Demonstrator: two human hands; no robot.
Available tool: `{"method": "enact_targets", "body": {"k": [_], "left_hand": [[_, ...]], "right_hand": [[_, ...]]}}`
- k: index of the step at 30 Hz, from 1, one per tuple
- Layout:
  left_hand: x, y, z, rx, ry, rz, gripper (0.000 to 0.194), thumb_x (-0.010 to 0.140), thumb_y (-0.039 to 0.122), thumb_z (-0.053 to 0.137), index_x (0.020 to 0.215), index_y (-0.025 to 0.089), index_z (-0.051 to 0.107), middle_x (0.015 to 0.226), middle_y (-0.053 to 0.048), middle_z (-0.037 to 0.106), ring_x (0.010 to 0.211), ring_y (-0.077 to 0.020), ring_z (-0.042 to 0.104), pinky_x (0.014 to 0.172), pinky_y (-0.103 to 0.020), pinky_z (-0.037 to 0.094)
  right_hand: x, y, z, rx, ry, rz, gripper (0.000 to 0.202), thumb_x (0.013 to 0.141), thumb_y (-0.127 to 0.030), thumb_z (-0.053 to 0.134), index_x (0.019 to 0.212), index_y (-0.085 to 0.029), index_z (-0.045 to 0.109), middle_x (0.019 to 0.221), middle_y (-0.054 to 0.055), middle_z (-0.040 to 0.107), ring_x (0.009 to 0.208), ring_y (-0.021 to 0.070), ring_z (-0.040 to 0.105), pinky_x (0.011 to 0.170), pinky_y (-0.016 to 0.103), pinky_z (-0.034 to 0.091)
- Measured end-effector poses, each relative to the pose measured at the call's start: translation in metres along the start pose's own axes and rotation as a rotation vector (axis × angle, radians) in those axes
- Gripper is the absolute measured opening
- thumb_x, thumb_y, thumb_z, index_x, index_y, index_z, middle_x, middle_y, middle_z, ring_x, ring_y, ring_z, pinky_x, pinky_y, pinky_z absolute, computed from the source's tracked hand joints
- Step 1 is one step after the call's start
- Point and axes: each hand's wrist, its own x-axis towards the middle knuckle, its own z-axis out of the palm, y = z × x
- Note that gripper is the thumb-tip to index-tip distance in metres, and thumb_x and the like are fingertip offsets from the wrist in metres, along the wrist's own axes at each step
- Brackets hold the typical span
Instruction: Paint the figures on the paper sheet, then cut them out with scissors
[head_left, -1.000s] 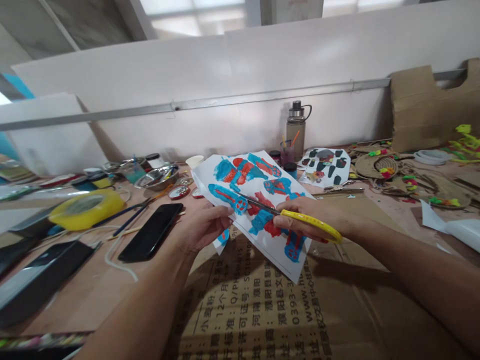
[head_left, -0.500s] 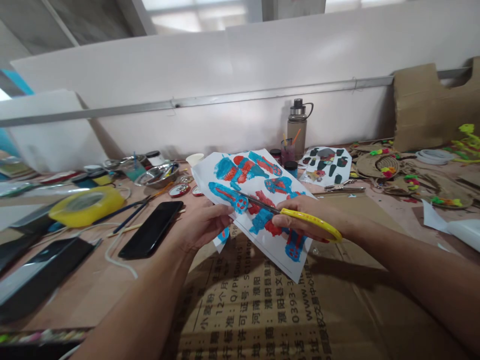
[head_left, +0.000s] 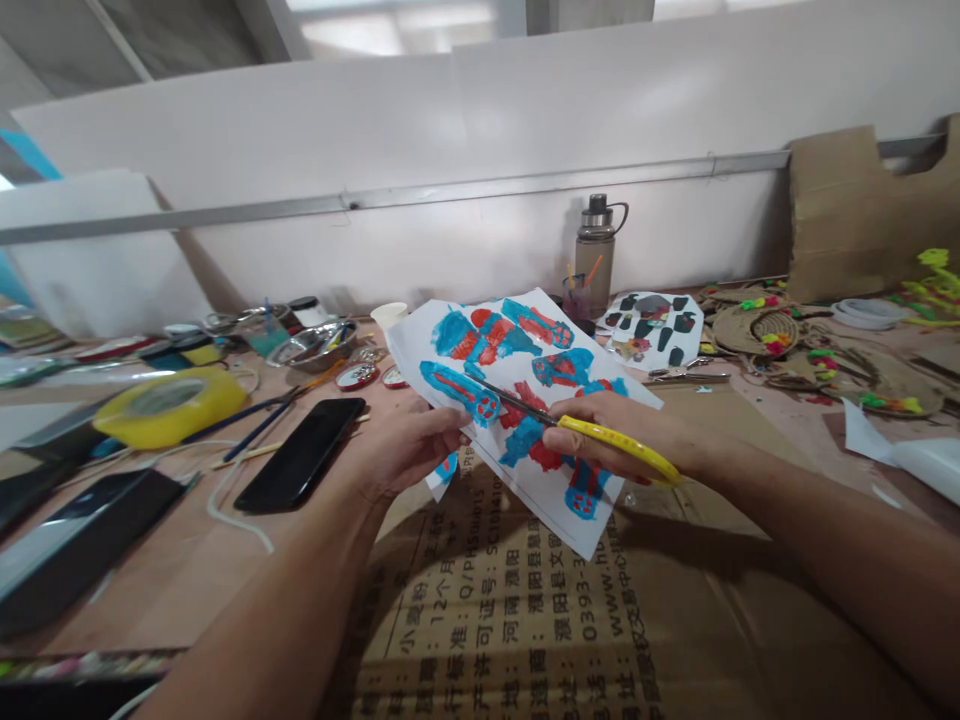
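Observation:
A white paper sheet [head_left: 555, 510] painted with blue and red shapes is held up over the brown cardboard. My left hand [head_left: 401, 445] pinches its lower left edge beside a long blue shape with a red middle. My right hand [head_left: 611, 430] is closed round yellow-handled scissors [head_left: 630, 447]. The dark blades lie across the sheet, pointing up and left, between the long blue shape and the red one. A small piece of painted paper [head_left: 444, 478] hangs below my left fingers.
A black phone [head_left: 301, 455], a yellow tape roll [head_left: 172, 405] and a metal bowl [head_left: 315, 347] lie to the left. Behind the sheet stands a bottle [head_left: 596, 255]. Another painted sheet [head_left: 634, 350] and coiled cardboard pieces [head_left: 757, 330] are at the right. Printed cardboard [head_left: 480, 640] lies beneath my hands.
The far right edge of the sheet has shifted slightly outward to the right. Both hands keep nearly the same place and hold, and the view has moved a little.

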Motion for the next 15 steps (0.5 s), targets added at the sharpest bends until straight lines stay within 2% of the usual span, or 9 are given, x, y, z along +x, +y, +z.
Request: {"method": "enact_targets", "body": {"k": [4, 7, 13, 15], "left_hand": [[0.0, 0.0, 0.001, 0.021, 0.015, 0.003, 0.023, 0.064, 0.012, 0.091, 0.084, 0.015, 0.081, 0.08, -0.01, 0.083, 0.072, -0.0241, 0.079, 0.073, -0.03, 0.064], [-0.001, 0.002, 0.003, 0.008, 0.024, 0.023, 0.021, 0.061, 0.011, 0.091, 0.079, 0.015, 0.08, 0.081, -0.009, 0.083, 0.068, -0.0211, 0.077, 0.07, -0.029, 0.064], [-0.002, 0.004, 0.004, 0.006, 0.028, 0.01, 0.03, 0.064, 0.011, 0.09, 0.093, 0.016, 0.082, 0.085, -0.01, 0.085, 0.08, -0.0293, 0.082, 0.077, -0.035, 0.066], [-0.003, 0.005, 0.004, 0.008, 0.018, 0.01, 0.032, 0.064, 0.011, 0.091, 0.095, 0.017, 0.081, 0.087, -0.01, 0.085, 0.084, -0.0309, 0.083, 0.081, -0.036, 0.067]], "right_hand": [[0.0, -0.009, 0.003, 0.037, -0.012, 0.081, 0.037, 0.106, -0.052, 0.063, 0.091, -0.019, 0.065, 0.076, -0.001, 0.064, 0.044, 0.0063, 0.047, 0.04, 0.02, 0.038], [0.002, -0.011, 0.004, 0.069, -0.01, 0.087, 0.036, 0.105, -0.049, 0.066, 0.086, -0.019, 0.061, 0.075, -0.002, 0.063, 0.047, 0.0065, 0.05, 0.041, 0.018, 0.039], [0.005, -0.004, 0.008, 0.073, 0.034, 0.105, 0.037, 0.104, -0.051, 0.068, 0.089, -0.017, 0.067, 0.077, 0.0, 0.067, 0.049, 0.0077, 0.049, 0.042, 0.02, 0.037], [0.005, -0.001, 0.009, 0.056, 0.052, 0.095, 0.038, 0.103, -0.052, 0.069, 0.089, -0.017, 0.07, 0.08, 0.002, 0.071, 0.053, 0.0096, 0.054, 0.046, 0.021, 0.041]]}}
